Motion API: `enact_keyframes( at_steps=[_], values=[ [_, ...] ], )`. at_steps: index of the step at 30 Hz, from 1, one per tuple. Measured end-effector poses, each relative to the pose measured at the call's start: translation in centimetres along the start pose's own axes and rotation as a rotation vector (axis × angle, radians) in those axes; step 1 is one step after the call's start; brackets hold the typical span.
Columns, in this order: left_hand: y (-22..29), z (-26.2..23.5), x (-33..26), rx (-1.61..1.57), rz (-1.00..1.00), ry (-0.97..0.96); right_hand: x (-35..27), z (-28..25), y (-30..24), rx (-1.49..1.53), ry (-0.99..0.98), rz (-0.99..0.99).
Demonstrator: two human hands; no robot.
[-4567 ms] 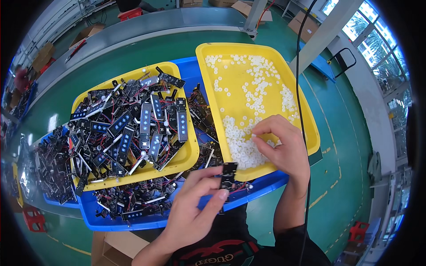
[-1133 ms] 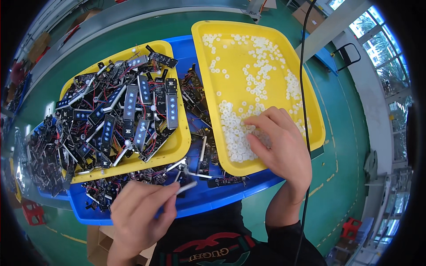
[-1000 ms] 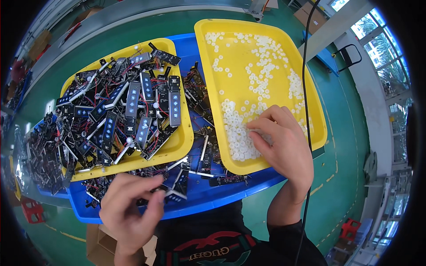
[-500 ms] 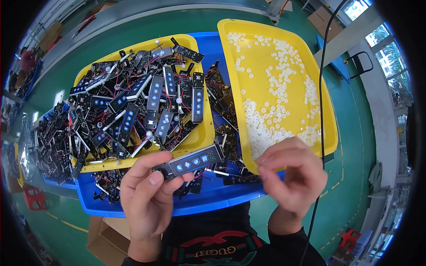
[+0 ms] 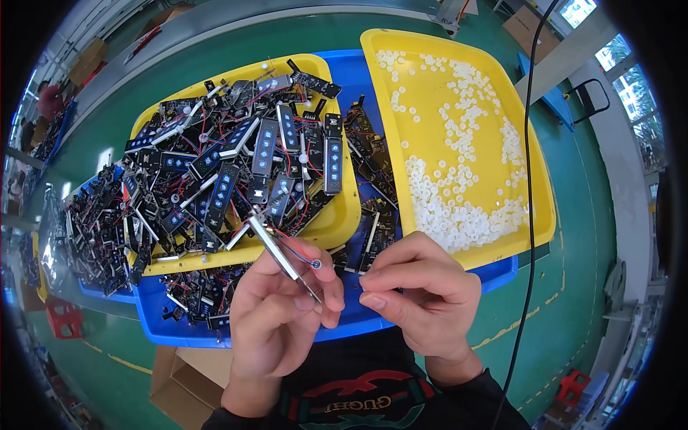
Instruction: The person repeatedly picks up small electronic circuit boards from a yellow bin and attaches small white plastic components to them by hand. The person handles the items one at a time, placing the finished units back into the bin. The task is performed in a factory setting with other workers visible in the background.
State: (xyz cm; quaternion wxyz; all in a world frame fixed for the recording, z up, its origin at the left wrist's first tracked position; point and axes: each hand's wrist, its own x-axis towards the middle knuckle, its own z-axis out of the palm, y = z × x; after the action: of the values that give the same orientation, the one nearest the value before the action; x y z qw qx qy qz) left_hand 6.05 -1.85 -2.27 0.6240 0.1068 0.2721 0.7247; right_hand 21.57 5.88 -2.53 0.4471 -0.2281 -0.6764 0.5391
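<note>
Now | left hand [image 5: 276, 315] pinches narrow circuit board strip [image 5: 281, 256] edge-on | right hand [image 5: 423, 294] just beside, fingertips closed, contents unclear | above blue tray [image 5: 358, 319]

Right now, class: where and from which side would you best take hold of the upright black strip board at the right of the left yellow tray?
Probably by its two long edges at mid-length, from above: the black strip board lies flat on top of the pile.

Brown cardboard box [image 5: 188, 378] below blue tray; more cartons [image 5: 529, 21] at top edge.
</note>
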Motion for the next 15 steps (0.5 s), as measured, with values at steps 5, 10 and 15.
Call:
enact_keyframes(
  at_steps=[5, 10, 15],
  values=[
    [-0.1, -2.3, 0.1, 0.331, 0.185, -0.210, -0.5, 0.8, 0.4, 0.063, 0.023, 0.077],
    [-0.1, -0.9, -0.5, 0.423, 0.203, -0.147, -0.6, 1.2, 0.8, 0.086, 0.020, 0.046],
    [0.1, -1.5, -0.5, 0.438, 0.180, -0.183, -0.7, 1.7, 1.0, 0.111, 0.034, 0.019]
  ],
)
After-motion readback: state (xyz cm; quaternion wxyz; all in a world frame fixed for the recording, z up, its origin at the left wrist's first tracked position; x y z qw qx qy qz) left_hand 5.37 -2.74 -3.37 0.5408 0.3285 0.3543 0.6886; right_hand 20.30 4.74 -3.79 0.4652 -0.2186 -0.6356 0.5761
